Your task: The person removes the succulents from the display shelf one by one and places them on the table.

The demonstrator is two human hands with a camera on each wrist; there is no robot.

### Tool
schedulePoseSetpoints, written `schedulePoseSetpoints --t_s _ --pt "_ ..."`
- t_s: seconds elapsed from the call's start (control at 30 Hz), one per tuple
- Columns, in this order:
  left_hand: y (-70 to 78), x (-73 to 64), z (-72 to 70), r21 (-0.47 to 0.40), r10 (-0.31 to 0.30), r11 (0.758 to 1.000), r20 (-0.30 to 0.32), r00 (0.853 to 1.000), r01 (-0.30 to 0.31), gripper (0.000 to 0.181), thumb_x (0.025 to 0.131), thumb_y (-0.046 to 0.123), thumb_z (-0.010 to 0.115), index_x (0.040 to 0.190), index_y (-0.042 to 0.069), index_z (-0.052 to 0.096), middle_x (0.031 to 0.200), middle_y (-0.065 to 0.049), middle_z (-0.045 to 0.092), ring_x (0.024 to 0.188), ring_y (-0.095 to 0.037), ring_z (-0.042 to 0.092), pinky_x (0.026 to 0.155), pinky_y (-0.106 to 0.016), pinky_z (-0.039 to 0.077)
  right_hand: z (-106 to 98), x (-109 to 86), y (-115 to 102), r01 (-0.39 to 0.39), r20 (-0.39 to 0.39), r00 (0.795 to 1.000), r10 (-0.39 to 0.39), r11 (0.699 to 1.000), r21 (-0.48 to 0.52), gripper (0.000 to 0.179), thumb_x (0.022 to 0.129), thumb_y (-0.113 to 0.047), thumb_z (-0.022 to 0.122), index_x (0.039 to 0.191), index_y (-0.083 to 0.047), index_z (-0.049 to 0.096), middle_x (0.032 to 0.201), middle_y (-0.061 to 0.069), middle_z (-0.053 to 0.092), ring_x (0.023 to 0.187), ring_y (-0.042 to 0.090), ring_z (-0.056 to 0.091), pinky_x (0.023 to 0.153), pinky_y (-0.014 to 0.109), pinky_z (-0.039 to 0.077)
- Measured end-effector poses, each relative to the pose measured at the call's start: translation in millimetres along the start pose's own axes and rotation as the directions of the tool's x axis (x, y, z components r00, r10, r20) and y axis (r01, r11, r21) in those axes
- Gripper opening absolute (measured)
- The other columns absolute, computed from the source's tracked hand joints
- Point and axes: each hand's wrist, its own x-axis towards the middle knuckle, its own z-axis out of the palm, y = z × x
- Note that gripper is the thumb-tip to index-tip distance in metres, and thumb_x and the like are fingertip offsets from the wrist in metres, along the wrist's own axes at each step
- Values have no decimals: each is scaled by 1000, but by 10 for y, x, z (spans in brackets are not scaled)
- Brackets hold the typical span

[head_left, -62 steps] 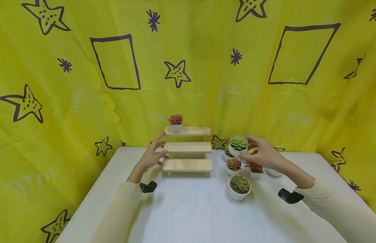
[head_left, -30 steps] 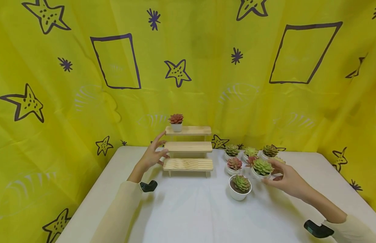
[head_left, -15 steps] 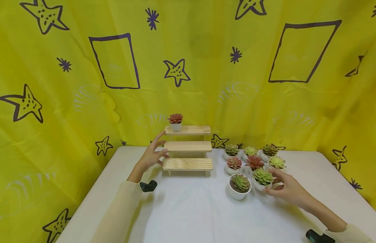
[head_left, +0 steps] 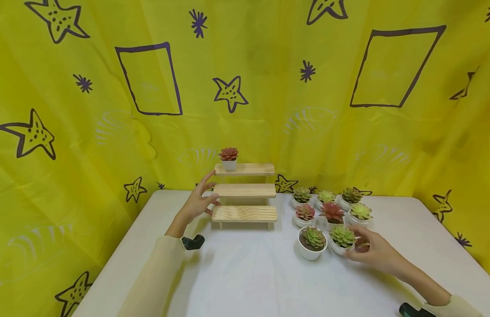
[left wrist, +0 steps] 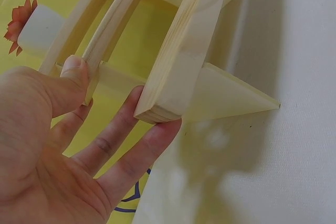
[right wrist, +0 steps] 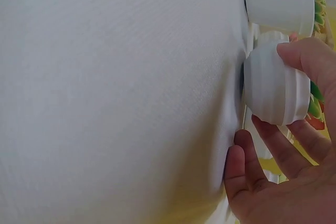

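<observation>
A three-tier wooden display stand (head_left: 245, 190) stands mid-table, with a red succulent in a white pot (head_left: 229, 159) on its top tier. My left hand (head_left: 195, 203) holds the stand's left end. In the left wrist view its thumb lies on the middle tier's end, and other fingertips (left wrist: 170, 127) touch the bottom tier. At the front of the plant group, my right hand (head_left: 373, 250) grips a green succulent in a ribbed white pot (head_left: 342, 237). The right wrist view shows the thumb on one side of this pot (right wrist: 273, 85) and fingers on the other, its base at the tabletop.
Beside the gripped pot is a green succulent in a smooth white pot (head_left: 311, 246). Several more potted succulents stand close behind, including a red one (head_left: 333, 213) and a pale green one (head_left: 360, 212). A yellow patterned curtain (head_left: 261, 132) hangs behind the white table (head_left: 245, 273).
My right hand has carried the green succulent from the back of the group rightward and toward me, down to the front row. The left hand has stayed at the stand.
</observation>
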Motion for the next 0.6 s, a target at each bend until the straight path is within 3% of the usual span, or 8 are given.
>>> schedulePoseSetpoints --t_s 0.3,0.6 --pt "-1 -1 0 -3 -4 1000 1 1000 4 80 104 6 59 164 41 18 161 -24 29 98 -39 70 60 -45 62 4 -12 41 22 13 1000 -22 1000 13 74 85 -22 85 143 7 49 131 25 59 98 9 62 79 25 56" --pt "-5 -4 -6 4 4 1000 4 1000 -4 81 104 4 58 164 40 18 161 -24 29 99 -43 69 62 -50 62 -16 -17 67 18 39 999 -18 1000 17 72 86 -20 84 142 9 49 134 30 57 108 32 64 81 23 56"
